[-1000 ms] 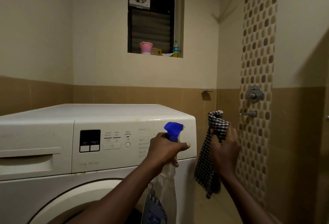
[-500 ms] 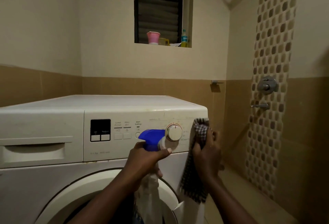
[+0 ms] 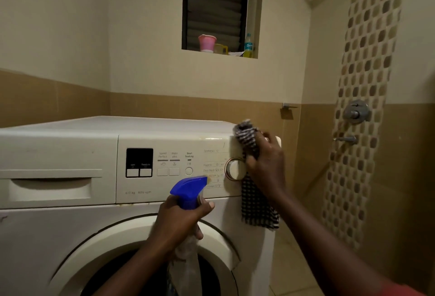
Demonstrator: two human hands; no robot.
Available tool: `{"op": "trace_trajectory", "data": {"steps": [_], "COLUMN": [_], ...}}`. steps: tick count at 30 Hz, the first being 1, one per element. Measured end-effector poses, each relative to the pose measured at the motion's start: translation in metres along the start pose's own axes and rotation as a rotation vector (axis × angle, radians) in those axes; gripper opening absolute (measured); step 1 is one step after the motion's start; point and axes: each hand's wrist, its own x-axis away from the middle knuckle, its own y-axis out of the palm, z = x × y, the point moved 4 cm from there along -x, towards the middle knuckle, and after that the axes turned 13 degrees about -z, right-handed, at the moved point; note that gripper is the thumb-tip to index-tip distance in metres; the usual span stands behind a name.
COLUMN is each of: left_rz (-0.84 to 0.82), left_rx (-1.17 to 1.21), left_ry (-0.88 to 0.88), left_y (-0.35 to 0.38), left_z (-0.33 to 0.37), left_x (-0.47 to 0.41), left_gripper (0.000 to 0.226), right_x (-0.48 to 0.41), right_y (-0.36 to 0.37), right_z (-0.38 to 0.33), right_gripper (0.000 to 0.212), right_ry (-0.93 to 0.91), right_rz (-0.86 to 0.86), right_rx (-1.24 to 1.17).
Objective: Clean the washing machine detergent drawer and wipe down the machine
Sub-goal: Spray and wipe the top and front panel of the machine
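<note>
Head view, washing machine [image 3: 70,225] front: wiping under way. Right grip [image 3: 266,166] curled round a checked cloth [image 3: 256,208], pressing it against the control panel's [image 3: 176,145] top right corner, just beside the programme dial [image 3: 234,169]. Left grip [image 3: 179,222] wrapped round a blue-headed spray bottle [image 3: 188,189], nozzle aimed at the panel. Detergent drawer [image 3: 50,187] at far left shut, seemingly untouched. Probably early on: drawer cleaning and most of the casing left to do.
</note>
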Motion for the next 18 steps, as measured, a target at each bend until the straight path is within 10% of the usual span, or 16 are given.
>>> {"op": "trace_trajectory", "data": {"steps": [4,9,18], "left_rz": [-0.020,-0.002,0.011], "left_rx": [-0.010,-0.030,-0.039], "left_ry": [0.013,0.043,0.085], "left_y": [-0.002,-0.002,-0.004], "left_z": [-0.004,-0.004,-0.003], "left_x": [0.003,0.002,0.001], "left_gripper": [0.032,0.028,0.027], "right_x": [0.002,0.046,0.058], "right_y": [0.003,0.006,0.017], "right_z": [-0.010,0.025,0.028], "right_gripper": [0.045,0.042,0.017], "right_ry": [-0.261,0.103,0.239], "right_rz": [-0.207,-0.012,0.084], "right_rx": [0.214,0.021,-0.067]}}
